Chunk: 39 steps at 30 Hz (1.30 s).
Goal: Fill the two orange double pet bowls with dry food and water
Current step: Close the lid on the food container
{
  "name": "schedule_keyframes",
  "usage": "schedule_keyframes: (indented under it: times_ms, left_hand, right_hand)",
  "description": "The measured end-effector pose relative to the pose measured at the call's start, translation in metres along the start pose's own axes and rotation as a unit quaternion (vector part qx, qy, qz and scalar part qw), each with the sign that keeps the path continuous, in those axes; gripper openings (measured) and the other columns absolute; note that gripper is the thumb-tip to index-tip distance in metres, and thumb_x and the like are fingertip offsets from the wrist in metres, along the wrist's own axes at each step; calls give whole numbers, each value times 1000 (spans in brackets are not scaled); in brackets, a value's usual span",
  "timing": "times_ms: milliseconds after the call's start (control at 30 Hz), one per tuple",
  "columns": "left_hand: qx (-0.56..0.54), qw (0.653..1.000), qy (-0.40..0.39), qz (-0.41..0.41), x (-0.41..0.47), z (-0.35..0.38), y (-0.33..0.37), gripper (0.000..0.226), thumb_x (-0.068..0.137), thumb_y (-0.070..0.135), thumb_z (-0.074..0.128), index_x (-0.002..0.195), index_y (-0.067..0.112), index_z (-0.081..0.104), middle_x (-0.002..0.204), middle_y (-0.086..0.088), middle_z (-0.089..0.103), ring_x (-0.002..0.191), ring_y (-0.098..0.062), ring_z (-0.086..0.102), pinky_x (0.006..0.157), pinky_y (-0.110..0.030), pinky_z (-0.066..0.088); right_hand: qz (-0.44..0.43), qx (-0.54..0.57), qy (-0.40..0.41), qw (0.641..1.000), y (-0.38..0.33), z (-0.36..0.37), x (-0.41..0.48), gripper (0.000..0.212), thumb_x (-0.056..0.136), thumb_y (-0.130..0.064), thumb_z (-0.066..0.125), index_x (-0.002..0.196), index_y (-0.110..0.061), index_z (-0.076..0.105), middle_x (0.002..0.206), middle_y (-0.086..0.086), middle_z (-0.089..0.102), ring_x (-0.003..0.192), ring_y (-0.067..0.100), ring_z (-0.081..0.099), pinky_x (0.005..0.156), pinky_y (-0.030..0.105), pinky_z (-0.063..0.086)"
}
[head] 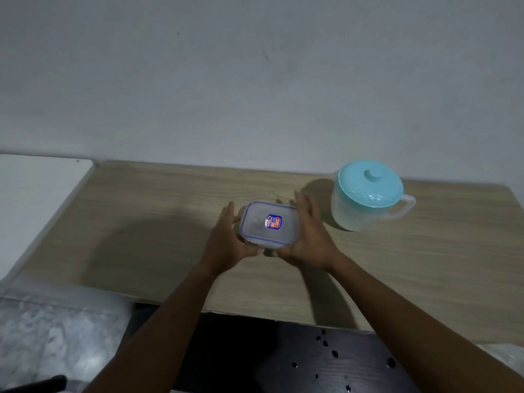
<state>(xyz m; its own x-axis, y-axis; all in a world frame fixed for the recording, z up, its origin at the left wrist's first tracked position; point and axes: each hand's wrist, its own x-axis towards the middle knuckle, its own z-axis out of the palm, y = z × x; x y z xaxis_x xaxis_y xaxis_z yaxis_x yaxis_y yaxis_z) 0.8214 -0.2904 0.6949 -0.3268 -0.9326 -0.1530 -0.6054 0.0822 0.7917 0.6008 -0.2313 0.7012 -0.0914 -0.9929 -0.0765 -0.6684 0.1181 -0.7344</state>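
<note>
A small clear food container point(269, 224) with a blue-rimmed lid and a sticker sits on the wooden table point(141, 222), near its middle. My left hand point(226, 239) presses against its left side and near corner. Against its right side lies my right hand point(307, 236), fingers stretched along the edge. Both hands clasp the container; its lid is on. A clear water jug point(365, 197) with a turquoise lid stands upright to the right, its handle pointing right. No orange pet bowl is in view.
A white surface point(37, 199) adjoins the table on the left. A grey-white crinkled plastic sheet or bag point(51, 336) lies at the lower left. Below the table's near edge is a dark panel point(283, 358) with several holes. A plain wall rises behind.
</note>
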Motion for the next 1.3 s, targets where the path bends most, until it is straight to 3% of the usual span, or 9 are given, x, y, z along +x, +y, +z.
schedule_keyframes:
  times_ms: [67,133,233,333,500,667,767,967,1300]
  left_hand:
    - [-43,998,48,-30,-16,5,-1,108,55,19,95,147,17,40,123,12,62,87,-14,71,71,-4,47]
    - [-41,997,60,-21,-24,9,-1,75,60,15,91,128,22,62,112,10,71,79,-5,71,70,-4,45]
    - [-58,996,67,-13,-28,11,2,52,64,14,89,113,17,73,98,-1,76,77,4,65,73,-8,45]
    - [-103,991,83,-28,-37,14,9,46,67,13,88,111,13,75,99,-3,77,78,2,65,68,-1,42]
    - [-119,987,106,-36,-83,6,7,43,69,17,86,111,17,75,95,4,76,76,12,63,65,1,42]
    - [-153,983,93,-37,-154,-9,-15,41,65,20,88,104,23,77,85,13,76,77,5,70,70,-13,54]
    - [-175,983,59,-20,-198,-17,-35,36,65,21,89,99,21,78,78,7,77,79,-6,73,76,-28,59]
    - [-203,978,41,-19,-262,-33,-86,38,66,23,90,102,24,77,82,3,78,87,-14,75,84,-39,60]
    - [-216,974,37,-60,-294,-39,-128,47,67,8,88,111,15,74,94,2,77,89,-9,74,82,-21,57]
  right_hand:
    - [27,81,71,994,3,7,-20,141,46,-57,89,160,-18,17,165,8,16,151,16,21,117,24,27]
    - [53,149,127,979,6,18,-37,115,51,-46,92,151,-18,42,147,4,50,128,9,49,103,16,39]
    - [80,198,155,965,6,32,-47,61,58,-40,88,117,-38,69,100,-11,78,88,4,71,82,35,58]
    - [85,213,163,960,1,37,-55,44,58,-49,82,99,-58,69,91,-14,79,85,6,74,83,43,60]
    - [71,211,146,964,-6,47,-88,50,62,-44,83,104,-64,66,93,-22,78,85,5,74,85,45,60]
    - [68,222,147,962,-25,81,-149,60,74,-6,86,120,-38,68,94,-21,77,84,1,73,83,35,61]
    - [57,204,157,965,-42,102,-187,60,75,-10,86,130,-25,67,104,-14,77,92,1,70,79,19,54]
    - [69,159,145,974,-68,147,-248,60,71,-34,86,128,-36,66,109,-15,75,102,-1,67,80,16,50]
    - [96,193,77,973,-70,191,-279,62,74,-37,87,132,-31,67,120,-18,73,118,-3,62,102,29,51]
